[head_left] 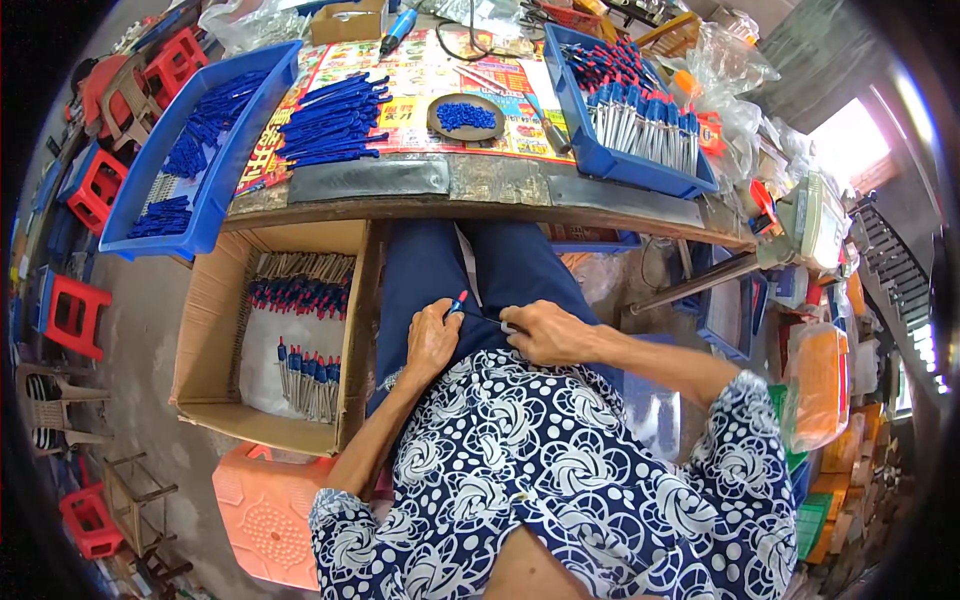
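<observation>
Above my lap, my left hand (433, 336) is closed around a slim pen-like piece (459, 301), blue with a red tip that pokes up past the fingers. Close to its right, my right hand (548, 333) grips a grey-ended thing (508, 326), mostly hidden by the fingers. A thin dark shaft runs between the two hands; I cannot tell which piece it belongs to. Similar silver pieces with blue and red ends (645, 125) fill part of the blue tray (640, 172) at the table's right.
A cardboard box (208, 340) with more such pieces stands left of my legs. On the wooden table (500, 183) lie blue sticks (332, 118) and a dish (436, 127) of small blue parts. A blue tray (222, 205) overhangs the left edge. An orange stool (270, 525) stands below the box.
</observation>
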